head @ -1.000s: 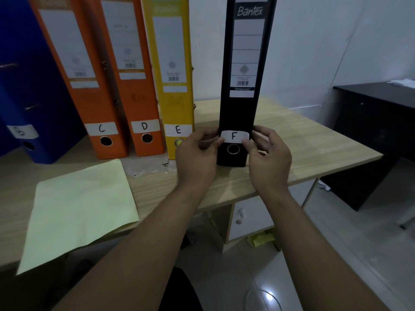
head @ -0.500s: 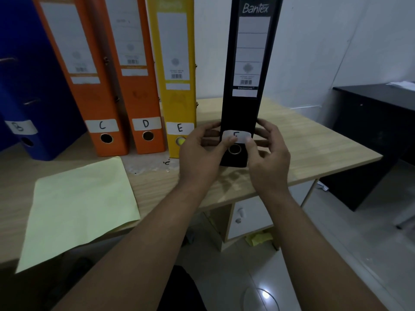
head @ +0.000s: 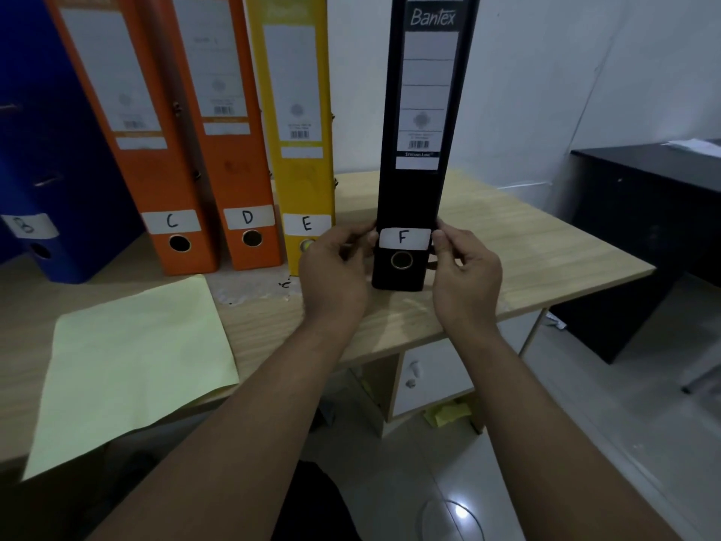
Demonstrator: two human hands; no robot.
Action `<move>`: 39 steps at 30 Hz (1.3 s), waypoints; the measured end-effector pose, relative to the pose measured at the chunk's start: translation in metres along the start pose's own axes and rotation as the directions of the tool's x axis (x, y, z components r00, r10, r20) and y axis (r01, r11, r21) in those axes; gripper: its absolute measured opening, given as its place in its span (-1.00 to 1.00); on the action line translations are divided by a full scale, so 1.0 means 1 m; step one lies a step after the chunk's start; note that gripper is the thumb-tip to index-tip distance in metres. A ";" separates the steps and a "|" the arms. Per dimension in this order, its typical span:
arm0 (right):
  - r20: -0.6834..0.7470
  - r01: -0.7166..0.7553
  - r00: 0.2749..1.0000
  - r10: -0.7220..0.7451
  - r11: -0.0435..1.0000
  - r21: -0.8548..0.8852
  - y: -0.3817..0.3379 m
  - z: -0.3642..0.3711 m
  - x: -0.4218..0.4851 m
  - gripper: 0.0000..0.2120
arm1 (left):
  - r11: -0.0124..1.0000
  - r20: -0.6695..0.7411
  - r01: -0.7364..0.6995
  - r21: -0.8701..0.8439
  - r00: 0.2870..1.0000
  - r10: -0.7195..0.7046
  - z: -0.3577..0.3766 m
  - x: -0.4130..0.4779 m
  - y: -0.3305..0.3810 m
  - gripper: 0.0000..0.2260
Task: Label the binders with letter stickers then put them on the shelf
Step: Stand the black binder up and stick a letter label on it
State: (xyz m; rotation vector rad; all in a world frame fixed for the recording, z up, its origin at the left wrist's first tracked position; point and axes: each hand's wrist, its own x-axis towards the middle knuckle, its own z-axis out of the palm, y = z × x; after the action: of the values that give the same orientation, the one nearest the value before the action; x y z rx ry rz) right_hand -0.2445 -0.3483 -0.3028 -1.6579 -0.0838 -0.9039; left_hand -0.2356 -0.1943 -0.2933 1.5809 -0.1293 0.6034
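Head view is showing a tall black lever-arch binder (head: 423, 111) standing upright on the pale wood-grain worktop (head: 526, 244), its narrow spine facing the camera. A white rounded-corner paper sticker (head: 404, 238) marked F is lying flat across the spine just above the metal-rimmed finger hole.

Both hands are clasping the lower spine at the sticker's height. The left hand (head: 335, 275) is curling its fingers round the binder's left edge, with the thumb tip touching the sticker's left end. The right hand (head: 466, 279) is pinching the right edge between thumb and forefinger, the thumb tip meeting the sticker's right end.

To the left, apart from the black binder, four more are standing in a row and leaning slightly:
- a glossy yellow binder (head: 300, 181) wearing a white E sticker, nearest
- an orange binder (head: 234, 169) carrying a D sticker, close beside the yellow one
- a second orange binder (head: 156, 173) showing a C sticker
- a wide blue binder (head: 58, 169), its sticker seeming to read B, though blurred

A smooth pale-yellow rectangular sheet of paper (head: 132, 369) is lying flat on the near left of the worktop, overhanging the front edge. At right, a matte black desk (head: 643, 197) is standing against the white wall.
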 end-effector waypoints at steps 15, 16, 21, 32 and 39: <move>-0.065 -0.040 0.997 0.041 0.999 0.014 -0.006 -0.001 -0.003 -0.77 | 0.983 -0.075 -0.083 0.166 0.993 0.096 0.004 -0.004 0.010 -0.80; -0.069 -0.044 0.997 0.045 0.999 0.012 -0.005 -0.001 -0.003 -0.78 | 0.980 -0.066 -0.095 0.175 0.992 0.108 0.004 -0.004 0.009 -0.80; -0.101 -0.036 0.994 0.035 0.999 -0.013 -0.004 0.000 -0.005 -0.80 | 0.980 -0.063 -0.103 0.172 0.991 0.115 0.001 -0.002 0.004 -0.78; 0.058 -0.027 0.998 0.029 0.999 -0.039 -0.008 -0.002 -0.004 -0.74 | 0.999 0.002 0.029 0.040 1.000 -0.029 0.000 -0.003 0.005 -0.84; 0.124 -0.069 0.990 0.065 0.997 0.029 0.001 -0.009 0.004 -0.85 | 0.999 0.005 0.047 0.010 0.999 -0.047 -0.001 0.000 -0.001 -0.84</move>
State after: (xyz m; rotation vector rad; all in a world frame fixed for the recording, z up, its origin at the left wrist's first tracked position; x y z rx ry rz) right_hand -0.2462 -0.3583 -0.3009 -1.6746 -0.1265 -0.7454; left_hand -0.2357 -0.1929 -0.2940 1.5911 -0.0924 0.5639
